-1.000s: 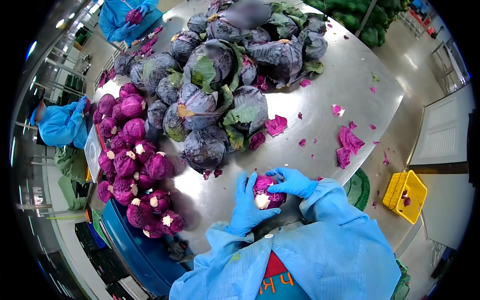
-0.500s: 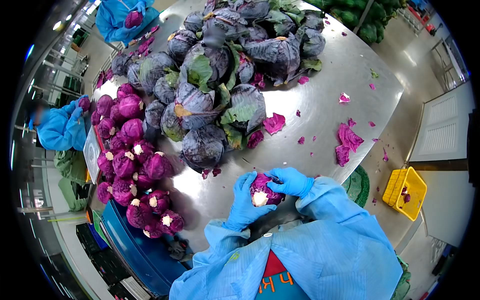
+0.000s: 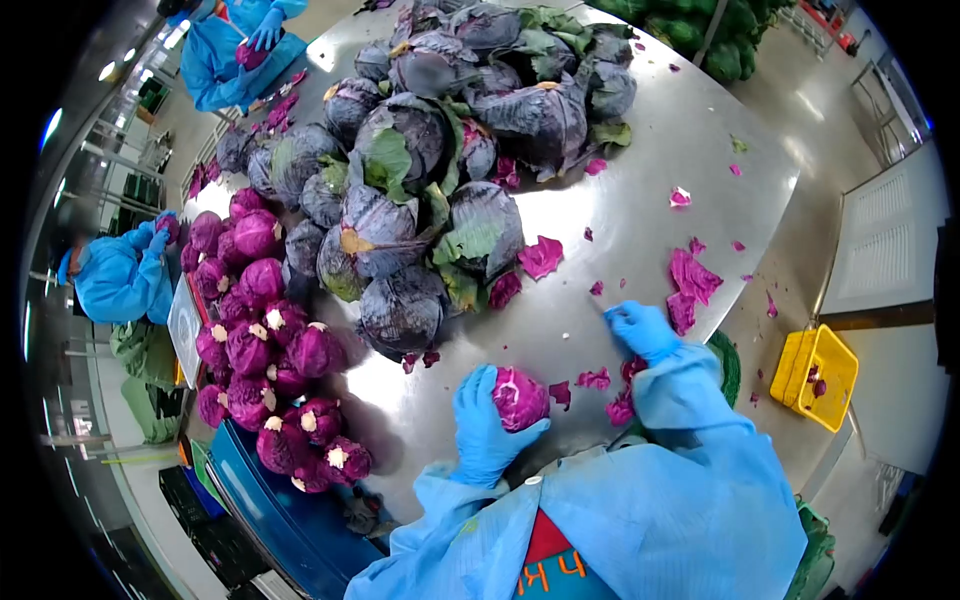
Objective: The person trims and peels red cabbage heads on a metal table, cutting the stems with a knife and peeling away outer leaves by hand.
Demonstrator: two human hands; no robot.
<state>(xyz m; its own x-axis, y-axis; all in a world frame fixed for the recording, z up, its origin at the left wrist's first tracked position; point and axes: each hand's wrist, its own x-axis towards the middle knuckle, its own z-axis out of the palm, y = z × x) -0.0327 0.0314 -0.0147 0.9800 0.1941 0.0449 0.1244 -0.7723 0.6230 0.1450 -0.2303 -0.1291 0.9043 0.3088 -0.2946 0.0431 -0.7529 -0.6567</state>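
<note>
A trimmed red cabbage (image 3: 521,399) rests near the table's front edge, bright purple with pale streaks. My left hand (image 3: 484,428), in a blue glove, is wrapped round its left and lower side. To the right and farther up, my right hand (image 3: 643,330) is off the cabbage, low over the table, with its fingers curled together. Whatever those fingers hold, if anything, is too small to make out. Torn purple leaf pieces (image 3: 594,379) lie between the cabbage and my right sleeve.
Untrimmed red cabbages (image 3: 402,307) are heaped on the steel table (image 3: 730,180). Trimmed heads (image 3: 262,283) are piled at left, above a blue bin (image 3: 275,510). A yellow basket (image 3: 820,375) stands on the floor at right. Two co-workers in blue (image 3: 120,275) handle cabbages at far left.
My right hand has left the cabbage and moved right. The cabbage has turned in my left hand, so its white stem end no longer shows. More leaf pieces lie beside it.
</note>
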